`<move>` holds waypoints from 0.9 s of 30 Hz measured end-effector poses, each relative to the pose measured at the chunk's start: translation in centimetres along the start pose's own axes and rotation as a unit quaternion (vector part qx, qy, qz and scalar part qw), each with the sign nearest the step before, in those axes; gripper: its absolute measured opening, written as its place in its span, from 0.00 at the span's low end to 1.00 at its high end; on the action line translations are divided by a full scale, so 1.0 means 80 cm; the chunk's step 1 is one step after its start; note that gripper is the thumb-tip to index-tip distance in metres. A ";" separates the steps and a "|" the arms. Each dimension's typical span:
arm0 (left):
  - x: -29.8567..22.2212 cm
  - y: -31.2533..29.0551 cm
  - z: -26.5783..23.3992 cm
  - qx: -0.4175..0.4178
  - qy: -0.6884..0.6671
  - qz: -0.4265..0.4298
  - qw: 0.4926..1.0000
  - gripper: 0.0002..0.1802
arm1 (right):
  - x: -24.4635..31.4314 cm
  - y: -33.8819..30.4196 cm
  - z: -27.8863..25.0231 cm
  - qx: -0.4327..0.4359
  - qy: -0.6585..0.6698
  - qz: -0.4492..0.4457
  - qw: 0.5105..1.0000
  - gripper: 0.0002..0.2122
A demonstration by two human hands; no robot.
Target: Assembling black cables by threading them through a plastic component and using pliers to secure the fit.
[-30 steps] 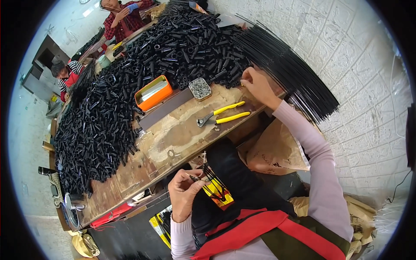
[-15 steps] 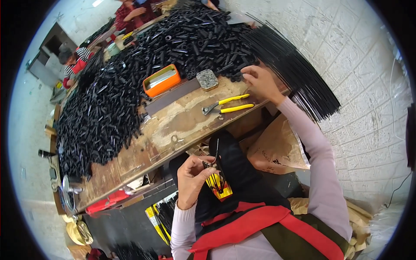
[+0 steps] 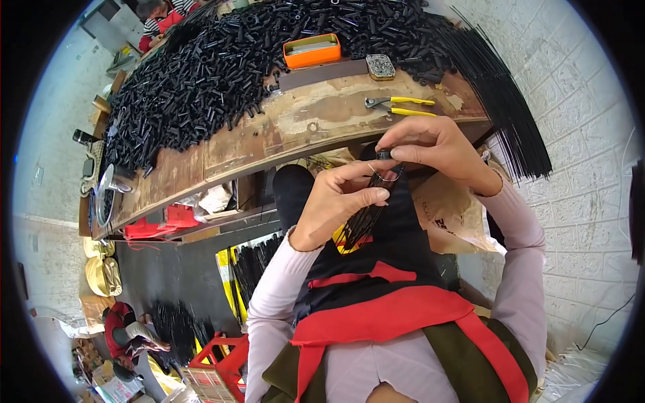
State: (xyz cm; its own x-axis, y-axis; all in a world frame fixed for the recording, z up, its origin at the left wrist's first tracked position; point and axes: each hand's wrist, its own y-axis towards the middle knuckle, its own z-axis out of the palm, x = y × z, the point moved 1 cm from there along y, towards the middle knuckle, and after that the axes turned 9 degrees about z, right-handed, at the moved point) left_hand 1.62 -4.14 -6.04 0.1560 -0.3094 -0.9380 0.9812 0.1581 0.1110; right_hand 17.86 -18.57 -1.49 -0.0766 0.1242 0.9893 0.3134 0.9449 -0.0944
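Note:
My left hand (image 3: 336, 201) pinches the end of a thin curved wire (image 3: 384, 177) between thumb and fingers, above my lap. Close by, my right hand (image 3: 440, 151) grips a short black tube (image 3: 383, 155) in its fingertips, right at the wire. Whether the wire has entered the tube cannot be made out. Below my left hand, several thin black rods (image 3: 359, 228) hang over a yellow and red packet on my lap. Yellow-handled nippers (image 3: 400, 106) lie on the wooden bench (image 3: 228, 151), beyond my right hand.
A large heap of black tubes (image 3: 195, 94) covers the back of the bench. An orange tin (image 3: 312, 54), a grey strip (image 3: 322, 75) and a square speckled block (image 3: 380, 67) stand before it. Long black rods (image 3: 510, 107) overhang the right end. Other people work at far left and lower left.
My right hand has come back from the heap's edge to my left hand, bringing a black tube. Both hands are now together above my lap, and the view has shifted.

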 end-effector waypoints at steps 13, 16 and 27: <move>-0.006 -0.013 -0.003 -0.001 -0.019 0.007 1.000 0.17 | 0.007 -0.005 0.016 0.013 0.009 0.025 1.000 0.05; -0.001 -0.012 -0.010 0.008 0.012 0.002 1.000 0.15 | 0.006 -0.004 0.016 0.020 0.002 0.013 1.000 0.05; 0.003 -0.020 0.007 -0.065 -0.015 0.048 0.997 0.12 | 0.007 -0.010 0.017 0.017 -0.101 -0.099 0.990 0.07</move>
State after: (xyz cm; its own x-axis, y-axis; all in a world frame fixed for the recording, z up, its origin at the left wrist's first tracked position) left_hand 0.16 -4.96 -6.29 0.2544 -0.3151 -0.9143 0.9388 0.3076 0.1553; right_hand 16.28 -18.85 -1.02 -0.3226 -0.0088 0.9465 0.2411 0.9662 0.0911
